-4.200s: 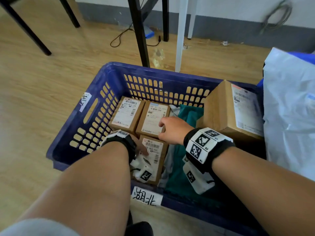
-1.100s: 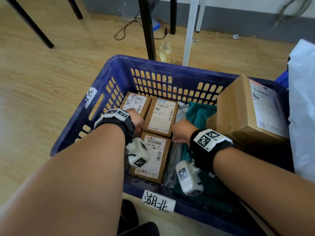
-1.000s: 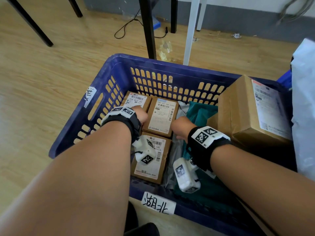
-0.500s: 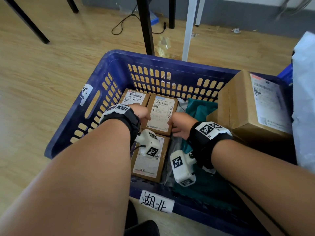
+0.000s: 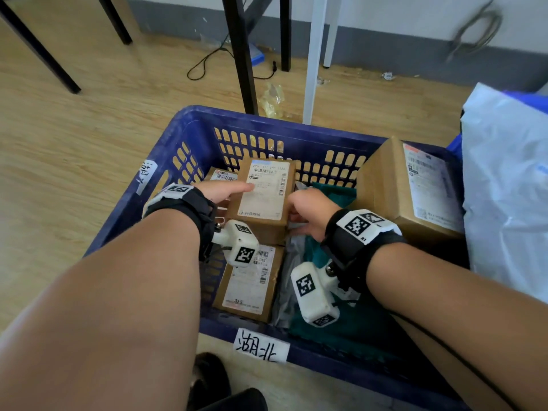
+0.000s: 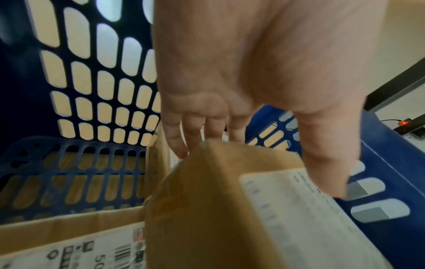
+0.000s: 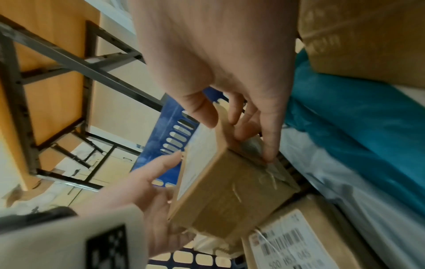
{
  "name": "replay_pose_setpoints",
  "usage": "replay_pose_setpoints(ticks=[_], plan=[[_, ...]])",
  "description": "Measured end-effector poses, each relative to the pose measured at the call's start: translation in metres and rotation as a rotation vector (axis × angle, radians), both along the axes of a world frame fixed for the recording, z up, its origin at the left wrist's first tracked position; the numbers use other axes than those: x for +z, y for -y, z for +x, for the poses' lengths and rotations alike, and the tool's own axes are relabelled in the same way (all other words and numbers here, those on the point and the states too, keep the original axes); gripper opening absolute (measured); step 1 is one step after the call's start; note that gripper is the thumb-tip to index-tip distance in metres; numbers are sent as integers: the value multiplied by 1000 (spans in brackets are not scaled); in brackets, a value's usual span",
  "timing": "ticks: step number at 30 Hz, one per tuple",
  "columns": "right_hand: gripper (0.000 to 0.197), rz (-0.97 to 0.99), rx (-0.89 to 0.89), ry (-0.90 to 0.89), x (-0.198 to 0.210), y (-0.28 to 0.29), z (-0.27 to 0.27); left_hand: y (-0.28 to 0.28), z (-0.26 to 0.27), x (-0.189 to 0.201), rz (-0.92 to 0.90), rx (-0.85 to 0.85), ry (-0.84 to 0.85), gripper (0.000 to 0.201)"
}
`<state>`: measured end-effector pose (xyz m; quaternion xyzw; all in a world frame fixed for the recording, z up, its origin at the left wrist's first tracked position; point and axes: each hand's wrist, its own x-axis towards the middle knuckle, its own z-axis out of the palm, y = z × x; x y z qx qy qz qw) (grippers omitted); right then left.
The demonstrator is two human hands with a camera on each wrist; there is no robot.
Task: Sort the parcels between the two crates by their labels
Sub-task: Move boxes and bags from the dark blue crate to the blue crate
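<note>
A small cardboard parcel [image 5: 264, 191] with a white label is held up inside the blue crate [image 5: 184, 143], clear of the parcels below. My left hand [image 5: 225, 191] grips its left side, with the thumb lying on the label. My right hand [image 5: 296, 212] grips its right side. In the left wrist view the fingers [image 6: 195, 134] reach down the parcel's [image 6: 207, 200] far side. The right wrist view shows thumb and fingers [image 7: 266, 142] pinching the parcel's [image 7: 230, 191] edge, with the left hand [image 7: 147, 191] opposite. A handwritten tag [image 5: 261, 345] marks the crate's near wall.
Another small parcel [image 5: 249, 286] lies below near the front wall, and one [image 5: 221, 175] lies at the far left. A big cardboard box [image 5: 409, 185] leans at the crate's right over a teal bag [image 5: 335, 194]. A white poly bag [image 5: 504, 188] is further right. Table legs [image 5: 240, 54] stand behind.
Both hands closed on the middle small parcel and raised it off the crate floor. Its label now faces up toward me, higher than the neighbouring parcels.
</note>
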<state>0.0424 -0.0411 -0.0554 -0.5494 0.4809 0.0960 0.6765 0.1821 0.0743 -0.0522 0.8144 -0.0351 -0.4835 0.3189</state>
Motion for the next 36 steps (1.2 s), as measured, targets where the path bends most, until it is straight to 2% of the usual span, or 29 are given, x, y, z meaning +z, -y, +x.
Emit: replay_pose_setpoints(ticks=[2,5,9,11,13,17,23,27,29,33,36], plan=[[37,-33,-8,40,14,2,0,-3,-4,8,-33,5,-3,45],[41,-47,-67,86,28,11,-8,-4,-5,24,-117,22,-60,46],[33,-10,-95,146,41,13,-24,-4,-7,49,-145,-35,-91,41],[29,-8,-100,178,50,10,-30,-6,-12,57,-142,-46,-91,45],[27,-24,-84,207,62,9,-36,-8,-16,64,-162,-13,-117,52],[30,-74,-88,247,85,13,-47,-6,-29,84,-274,79,-127,40],[24,-165,-126,308,118,22,-71,-7,-67,116,-401,112,-86,42],[30,-194,-73,371,139,30,-89,-13,-83,136,-477,115,-52,29],[32,-193,-50,402,147,33,-97,-14,-88,143,-498,112,-32,32],[48,-150,-20,438,149,34,-110,-17,-96,152,-522,88,-36,30],[46,-109,6,461,145,33,-115,-19,-96,153,-538,73,-56,35]])
